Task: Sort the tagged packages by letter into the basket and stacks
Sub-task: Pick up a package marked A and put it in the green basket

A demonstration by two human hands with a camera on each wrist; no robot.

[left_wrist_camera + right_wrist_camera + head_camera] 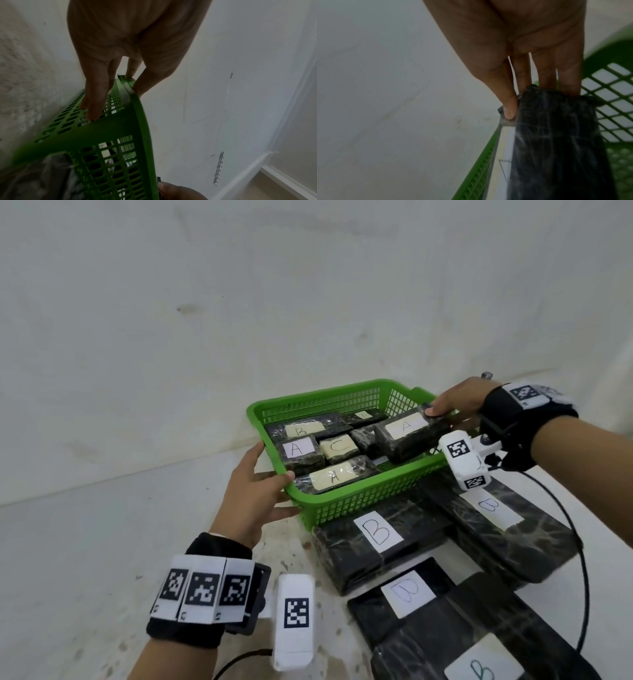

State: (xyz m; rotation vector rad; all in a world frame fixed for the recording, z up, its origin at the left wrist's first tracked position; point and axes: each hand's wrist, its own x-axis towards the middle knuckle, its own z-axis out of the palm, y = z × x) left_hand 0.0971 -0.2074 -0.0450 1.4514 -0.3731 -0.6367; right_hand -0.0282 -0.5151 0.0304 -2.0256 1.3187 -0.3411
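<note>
A green mesh basket (352, 501) sits on the floor and holds several black wrapped packages tagged A, B and C. My right hand (455, 402) pinches the far end of a black package tagged A (407, 433), tilted over the basket's right side; in the right wrist view the thumb (508, 108) and fingers clamp that package (556, 135). My left hand (257, 491) grips the basket's near-left rim, thumb on top; in the left wrist view its fingers (96, 97) lie along the basket's wall (109, 129).
Large black packages tagged B (376, 546) lie in stacks in front of and to the right of the basket, one at the bottom right (479, 666). A white wall stands behind the basket. A black cable (579, 542) loops over the right stack.
</note>
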